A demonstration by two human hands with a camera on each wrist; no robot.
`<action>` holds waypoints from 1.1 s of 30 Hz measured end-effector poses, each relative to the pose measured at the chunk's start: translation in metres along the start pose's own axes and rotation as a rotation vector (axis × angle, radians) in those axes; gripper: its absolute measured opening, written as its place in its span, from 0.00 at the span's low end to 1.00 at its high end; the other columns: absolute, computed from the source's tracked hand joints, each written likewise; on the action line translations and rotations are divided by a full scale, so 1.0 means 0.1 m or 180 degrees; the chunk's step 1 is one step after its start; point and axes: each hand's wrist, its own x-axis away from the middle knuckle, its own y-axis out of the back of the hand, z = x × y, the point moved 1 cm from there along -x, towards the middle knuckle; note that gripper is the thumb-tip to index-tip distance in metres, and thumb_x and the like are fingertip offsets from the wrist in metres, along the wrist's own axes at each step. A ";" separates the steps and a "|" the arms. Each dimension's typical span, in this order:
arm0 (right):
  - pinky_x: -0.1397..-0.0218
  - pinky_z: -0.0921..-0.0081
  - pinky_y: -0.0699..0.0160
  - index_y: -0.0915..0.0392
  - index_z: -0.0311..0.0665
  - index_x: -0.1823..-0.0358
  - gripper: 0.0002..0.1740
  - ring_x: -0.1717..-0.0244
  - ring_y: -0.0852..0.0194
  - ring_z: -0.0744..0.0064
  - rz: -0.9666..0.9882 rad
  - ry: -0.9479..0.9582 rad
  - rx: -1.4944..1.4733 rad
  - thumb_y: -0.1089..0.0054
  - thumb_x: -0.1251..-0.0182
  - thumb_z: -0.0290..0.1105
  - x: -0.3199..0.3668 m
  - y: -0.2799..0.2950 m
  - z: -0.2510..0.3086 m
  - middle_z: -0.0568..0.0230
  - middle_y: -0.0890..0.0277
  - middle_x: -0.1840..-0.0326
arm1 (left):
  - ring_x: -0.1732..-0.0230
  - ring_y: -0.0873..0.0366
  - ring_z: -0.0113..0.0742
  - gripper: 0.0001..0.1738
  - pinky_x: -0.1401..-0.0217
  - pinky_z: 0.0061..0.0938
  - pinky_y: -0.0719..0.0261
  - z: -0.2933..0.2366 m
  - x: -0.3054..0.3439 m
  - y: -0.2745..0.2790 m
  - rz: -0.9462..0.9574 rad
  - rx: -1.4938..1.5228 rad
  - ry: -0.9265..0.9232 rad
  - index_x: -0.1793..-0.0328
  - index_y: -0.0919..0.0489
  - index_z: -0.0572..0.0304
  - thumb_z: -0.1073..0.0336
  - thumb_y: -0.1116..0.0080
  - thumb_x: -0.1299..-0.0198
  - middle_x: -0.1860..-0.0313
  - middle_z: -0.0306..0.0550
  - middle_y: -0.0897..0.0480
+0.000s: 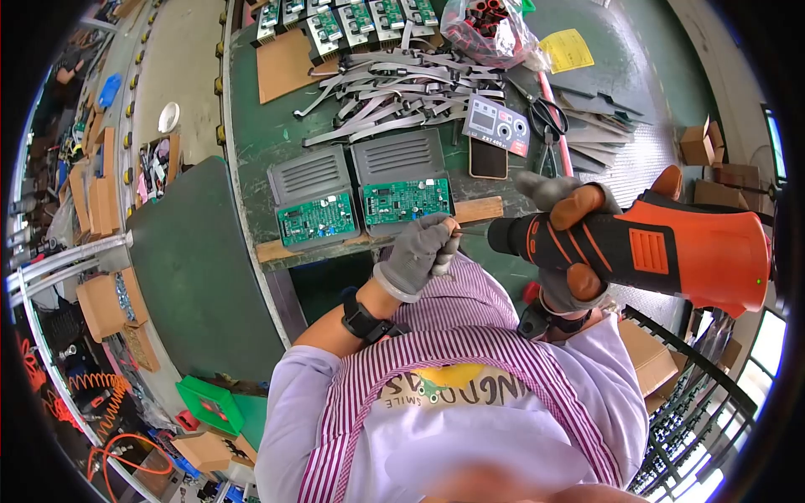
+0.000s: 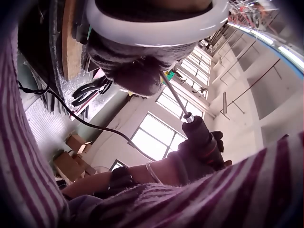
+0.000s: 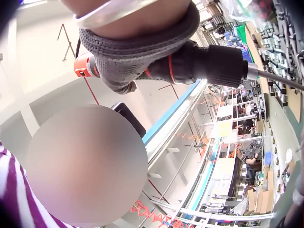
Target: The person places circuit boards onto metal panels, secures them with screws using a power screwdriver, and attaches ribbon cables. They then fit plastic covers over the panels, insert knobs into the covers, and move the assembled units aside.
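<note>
My gloved right hand (image 1: 579, 205) grips an orange and black power screwdriver (image 1: 650, 251) by its black front part. A long thin metal bit (image 2: 175, 95) runs from its chuck to my gloved left hand (image 1: 419, 256), whose curled fingers pinch around the bit's tip. Whatever else those fingers hold is hidden; I cannot tell if a screw is there. Just beyond the left hand, two grey vented housings lie on the bench edge, with one green circuit board (image 1: 317, 220) in the left housing and another circuit board (image 1: 407, 201) in the right.
Grey ribbon cables (image 1: 402, 92) lie heaped behind the housings. A printed panel (image 1: 496, 124), a phone-like dark slab (image 1: 488, 159) and black-handled scissors (image 1: 547, 117) lie to the right. A wooden strip (image 1: 478, 210) runs along the bench's front edge. Several board assemblies (image 1: 356, 25) stand at the back.
</note>
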 end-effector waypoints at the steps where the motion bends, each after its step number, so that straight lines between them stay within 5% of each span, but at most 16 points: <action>1: 0.51 0.58 0.27 0.29 0.28 0.65 0.22 0.70 0.26 0.67 0.0059 -0.0096 -0.0131 0.31 0.50 0.40 -0.01 0.02 -0.02 0.60 0.28 0.70 | 0.83 0.39 0.20 0.12 0.82 0.15 0.42 -0.04 0.00 0.01 0.0060 -0.0190 0.0005 0.64 0.25 0.61 0.60 0.52 0.37 0.82 0.34 0.32; 4: 0.50 0.56 0.29 0.30 0.30 0.66 0.21 0.69 0.25 0.66 0.0197 -0.0224 -0.0386 0.32 0.49 0.39 -0.02 0.16 -0.11 0.60 0.28 0.70 | 0.84 0.41 0.17 0.13 0.83 0.13 0.44 -0.10 -0.06 0.02 -0.0122 -0.1290 -0.0329 0.60 0.23 0.63 0.61 0.53 0.36 0.83 0.34 0.32; 5: 0.50 0.56 0.28 0.30 0.30 0.65 0.20 0.69 0.25 0.65 0.0128 -0.0170 -0.0254 0.33 0.49 0.39 -0.03 0.19 -0.13 0.60 0.28 0.70 | 0.83 0.35 0.24 0.14 0.79 0.17 0.36 -0.07 -0.12 0.11 -0.0300 -0.1717 -0.0707 0.56 0.22 0.65 0.62 0.53 0.37 0.82 0.37 0.29; 8: 0.52 0.57 0.27 0.31 0.31 0.63 0.19 0.69 0.26 0.64 -0.0473 0.0006 0.0074 0.35 0.48 0.37 -0.04 0.26 -0.19 0.58 0.29 0.70 | 0.80 0.29 0.31 0.22 0.77 0.24 0.31 -0.23 -0.38 0.49 -0.0956 -0.4509 -0.3062 0.52 0.22 0.62 0.51 0.47 0.42 0.77 0.42 0.25; 11: 0.55 0.57 0.26 0.33 0.35 0.59 0.18 0.69 0.29 0.65 -0.0413 0.0030 0.0352 0.38 0.47 0.36 -0.03 0.36 -0.29 0.59 0.31 0.68 | 0.71 0.24 0.39 0.38 0.71 0.30 0.28 -0.34 -0.37 0.54 -0.1123 -0.6552 -0.1891 0.44 0.28 0.62 0.38 0.46 0.51 0.67 0.49 0.23; 14: 0.56 0.59 0.26 0.33 0.36 0.57 0.19 0.68 0.29 0.64 -0.0382 -0.0105 0.0455 0.39 0.47 0.35 -0.04 0.39 -0.35 0.58 0.31 0.66 | 0.64 0.23 0.38 0.50 0.70 0.32 0.27 -0.29 -0.48 0.52 -0.0785 -0.7508 -0.1209 0.38 0.35 0.64 0.30 0.46 0.58 0.60 0.48 0.25; 15: 0.56 0.59 0.26 0.33 0.36 0.57 0.19 0.67 0.29 0.64 -0.0415 -0.0130 0.0458 0.39 0.47 0.35 -0.04 0.41 -0.37 0.58 0.31 0.66 | 0.59 0.24 0.38 0.53 0.68 0.33 0.26 -0.31 -0.49 0.45 -0.0630 -0.7633 -0.0566 0.37 0.37 0.66 0.30 0.44 0.60 0.57 0.48 0.26; 21: 0.55 0.60 0.26 0.33 0.35 0.57 0.18 0.65 0.28 0.63 -0.0482 -0.0311 0.0433 0.40 0.46 0.33 -0.02 0.47 -0.43 0.58 0.30 0.67 | 0.58 0.26 0.40 0.46 0.62 0.31 0.26 -0.39 -0.57 0.29 -0.0794 -0.7162 0.0337 0.43 0.33 0.65 0.36 0.38 0.61 0.58 0.50 0.26; 27: 0.57 0.71 0.28 0.29 0.32 0.67 0.10 0.64 0.28 0.69 -0.0506 -0.0546 0.0471 0.39 0.51 0.24 -0.07 0.46 -0.71 0.62 0.28 0.69 | 0.60 0.25 0.42 0.45 0.60 0.31 0.27 -0.18 -0.50 0.50 -0.0948 -0.7179 -0.1088 0.43 0.33 0.69 0.40 0.37 0.59 0.61 0.50 0.25; 33: 0.67 0.81 0.27 0.26 0.35 0.74 0.07 0.73 0.28 0.78 -0.0517 -0.0611 0.1101 0.40 0.57 0.18 -0.12 0.37 -1.03 0.68 0.25 0.75 | 0.60 0.25 0.42 0.45 0.59 0.31 0.27 -0.20 -0.54 0.46 -0.0929 -0.7198 -0.0798 0.43 0.33 0.72 0.41 0.36 0.60 0.59 0.51 0.25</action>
